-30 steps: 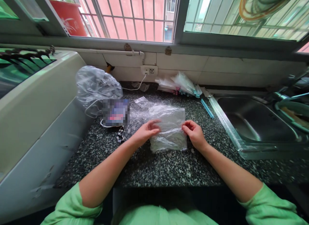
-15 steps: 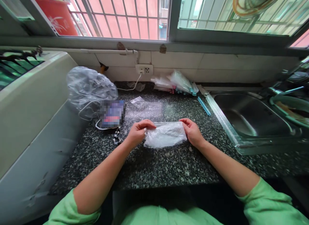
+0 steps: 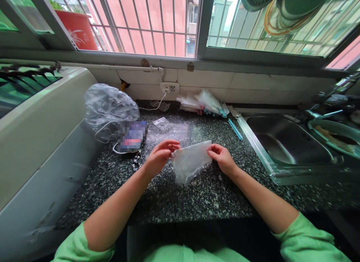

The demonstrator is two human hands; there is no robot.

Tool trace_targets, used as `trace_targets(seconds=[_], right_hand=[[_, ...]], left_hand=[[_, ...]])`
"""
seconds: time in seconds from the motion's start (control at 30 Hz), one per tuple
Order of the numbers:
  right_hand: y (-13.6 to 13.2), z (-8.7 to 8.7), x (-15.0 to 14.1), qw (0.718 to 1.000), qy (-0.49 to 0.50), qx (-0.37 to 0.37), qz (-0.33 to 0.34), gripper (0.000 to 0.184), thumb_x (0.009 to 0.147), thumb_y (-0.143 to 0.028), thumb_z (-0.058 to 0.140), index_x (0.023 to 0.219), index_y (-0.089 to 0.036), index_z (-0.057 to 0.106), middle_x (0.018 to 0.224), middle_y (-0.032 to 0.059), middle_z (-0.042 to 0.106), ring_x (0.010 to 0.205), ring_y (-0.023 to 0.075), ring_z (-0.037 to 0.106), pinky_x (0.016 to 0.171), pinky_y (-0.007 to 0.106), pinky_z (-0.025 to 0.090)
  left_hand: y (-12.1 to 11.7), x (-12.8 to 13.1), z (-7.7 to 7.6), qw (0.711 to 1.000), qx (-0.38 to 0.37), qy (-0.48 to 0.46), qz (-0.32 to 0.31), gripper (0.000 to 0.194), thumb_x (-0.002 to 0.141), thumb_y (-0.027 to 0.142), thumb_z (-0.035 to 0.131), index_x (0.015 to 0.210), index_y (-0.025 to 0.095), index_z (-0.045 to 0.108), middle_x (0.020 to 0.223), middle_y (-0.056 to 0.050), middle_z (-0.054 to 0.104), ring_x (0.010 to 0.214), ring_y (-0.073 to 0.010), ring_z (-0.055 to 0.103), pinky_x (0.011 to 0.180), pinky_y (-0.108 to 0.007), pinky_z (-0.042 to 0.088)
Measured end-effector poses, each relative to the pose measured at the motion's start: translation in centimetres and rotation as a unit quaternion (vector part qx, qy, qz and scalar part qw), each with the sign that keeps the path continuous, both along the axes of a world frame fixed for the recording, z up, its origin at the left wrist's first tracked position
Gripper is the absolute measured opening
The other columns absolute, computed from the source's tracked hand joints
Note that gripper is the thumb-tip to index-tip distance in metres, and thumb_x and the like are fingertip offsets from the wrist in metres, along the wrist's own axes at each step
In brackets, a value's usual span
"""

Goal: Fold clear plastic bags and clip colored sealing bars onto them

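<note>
A flat, translucent plastic bag [image 3: 192, 160] is held up in front of me, over the dark speckled counter [image 3: 180, 205]. Its upper right corner is pinched between the thumb and fingers of my right hand [image 3: 222, 157]. At its upper left corner is my left hand [image 3: 160, 155], thumb against the edge and the other fingers stretched out above it. The bag hangs tilted, its right corner higher and its lower edge slanting down to the left.
A crumpled clear bag [image 3: 109, 104] and a phone [image 3: 133, 136] with a white cable lie to the left. Bundled plastic bags [image 3: 209, 100] rest by the wall. A blue strip [image 3: 235, 129] lies beside the steel sink [image 3: 272, 138]. A white-sided appliance [image 3: 42, 134] stands at far left.
The plastic bag, earlier stretched level and crinkled between both hands, is now smoother and tilted, hanging lower at left. My left hand's fingers have straightened. The camera view has shifted slightly upward.
</note>
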State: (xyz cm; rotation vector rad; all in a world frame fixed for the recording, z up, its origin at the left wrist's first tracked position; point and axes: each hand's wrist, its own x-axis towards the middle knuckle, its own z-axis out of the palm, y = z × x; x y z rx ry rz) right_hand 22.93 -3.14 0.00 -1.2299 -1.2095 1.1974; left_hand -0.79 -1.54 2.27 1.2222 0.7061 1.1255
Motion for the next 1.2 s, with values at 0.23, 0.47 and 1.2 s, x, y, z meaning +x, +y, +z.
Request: trace_targets(seconds=[0.23, 0.47, 1.2], right_hand=[[-0.6, 0.3, -1.3, 0.990, -0.032, 0.013, 0.134, 0.019, 0.064, -0.035, 0.064, 0.062, -0.019, 0.054, 0.058, -0.0043, 0.053, 0.056, 0.0100, 0.045, 0.056, 0.023, 0.037], [-0.2, -0.1, -4.3, 0.982, -0.052, 0.005, 0.182, 0.023, 0.063, -0.040, 0.066, 0.065, -0.018, 0.059, 0.061, -0.0030, 0.057, 0.057, 0.0102, 0.049, 0.056, 0.023, 0.039], [-1.9, -0.2, -4.0, 0.975, -0.025, -0.085, 0.202, 0.040, 0.058, -0.049, 0.072, 0.061, -0.016, 0.051, 0.054, -0.0056, 0.046, 0.051, 0.0058, 0.039, 0.049, 0.020, 0.031]], left_hand=[[0.2, 0.6, -0.7, 0.989, -0.037, 0.133, -0.053, 0.044, 0.068, 0.055, 0.056, 0.077, 0.014, 0.064, 0.048, 0.004, 0.045, 0.043, -0.0079, 0.037, 0.043, -0.021, 0.027], [-0.1, 1.8, -1.4, 0.978, -0.051, 0.195, -0.057, 0.035, 0.059, 0.048, 0.066, 0.062, 0.014, 0.060, 0.053, 0.003, 0.051, 0.049, -0.0079, 0.040, 0.046, -0.020, 0.029], [-0.1, 1.8, -1.2, 0.982, -0.057, 0.021, 0.179, 0.038, 0.055, 0.051, 0.071, 0.059, 0.015, 0.061, 0.053, 0.003, 0.058, 0.041, -0.0056, 0.043, 0.041, -0.019, 0.035]])
